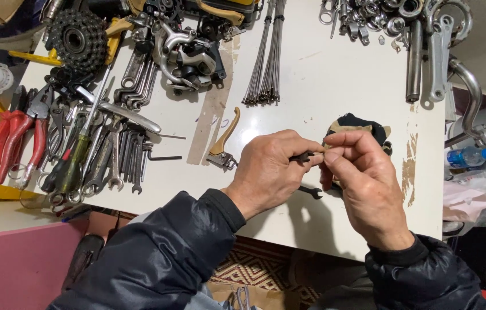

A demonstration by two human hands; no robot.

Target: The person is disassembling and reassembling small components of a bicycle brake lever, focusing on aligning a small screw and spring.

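My left hand (269, 171) and my right hand (360, 181) meet over the white table (323, 86), near its front edge. Both pinch a small dark metal part (303, 156) between thumb and fingertips. What kind of part it is stays hidden by the fingers. A small black spanner (310, 191) lies on the table just below the hands. Behind my right hand sits a black and tan rag (358, 123). A tan brake lever (224, 140) lies to the left of my left hand.
Several spanners (111, 155), red pliers (16, 138) and screwdrivers fill the table's left side. A sprocket cluster (76, 39), brake parts (188, 54), a spoke bundle (266, 57) and chrome parts (421, 34) lie along the back. Plastic bags (478, 198) lie at right.
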